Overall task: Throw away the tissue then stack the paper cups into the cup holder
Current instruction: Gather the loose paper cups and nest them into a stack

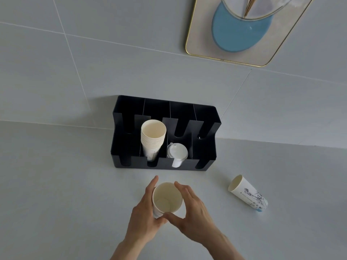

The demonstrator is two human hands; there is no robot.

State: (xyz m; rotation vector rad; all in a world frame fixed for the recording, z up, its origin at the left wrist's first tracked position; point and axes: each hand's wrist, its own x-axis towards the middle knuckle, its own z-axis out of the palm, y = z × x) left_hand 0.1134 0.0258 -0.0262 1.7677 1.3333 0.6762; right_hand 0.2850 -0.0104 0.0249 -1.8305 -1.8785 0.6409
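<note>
Black cup holder [208,128] far centre, cup stack [153,136] in second slot, mouths up. Near: left hand [144,212] and right hand [193,212] both wrap upright paper cup [167,197], mouth up. Right: second cup [247,193] lies on surface [56,184], mouth far-left.

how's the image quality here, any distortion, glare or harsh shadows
Head view: wide-angle bend, so the wall's tile lines splay and the tray at top right looks skewed; light is soft and even, with only a faint shadow left of the holder; no strong glare; the held cup, both hands and the lying cup are reasonably sharp.
</note>
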